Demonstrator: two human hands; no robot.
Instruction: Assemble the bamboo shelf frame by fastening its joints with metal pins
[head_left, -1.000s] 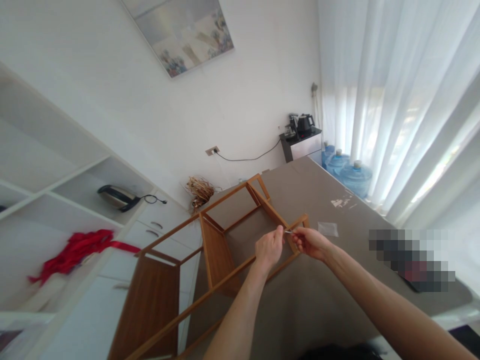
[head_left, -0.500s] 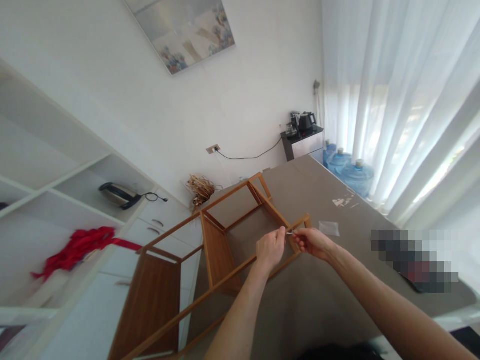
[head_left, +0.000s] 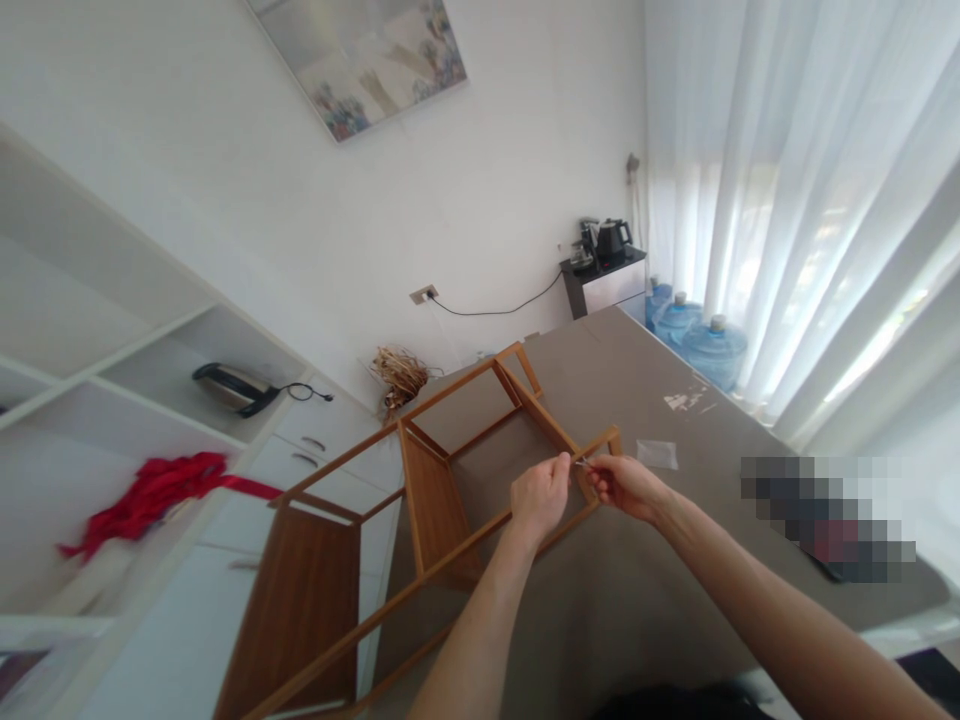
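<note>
A wooden shelf frame [head_left: 420,500] lies on its side across a grey table [head_left: 645,600]. My left hand [head_left: 538,494] and my right hand [head_left: 622,484] meet over the frame's near corner rail. Both hands are pinched on a small thin metal piece [head_left: 580,463] held between their fingertips, right at the rail. What the piece is cannot be made out.
A small clear plastic bag [head_left: 657,454] lies on the table just right of my hands. A white shelving unit [head_left: 112,420] with a kettle and red cloth stands at left. Water bottles [head_left: 701,345] and a curtain are at the far right.
</note>
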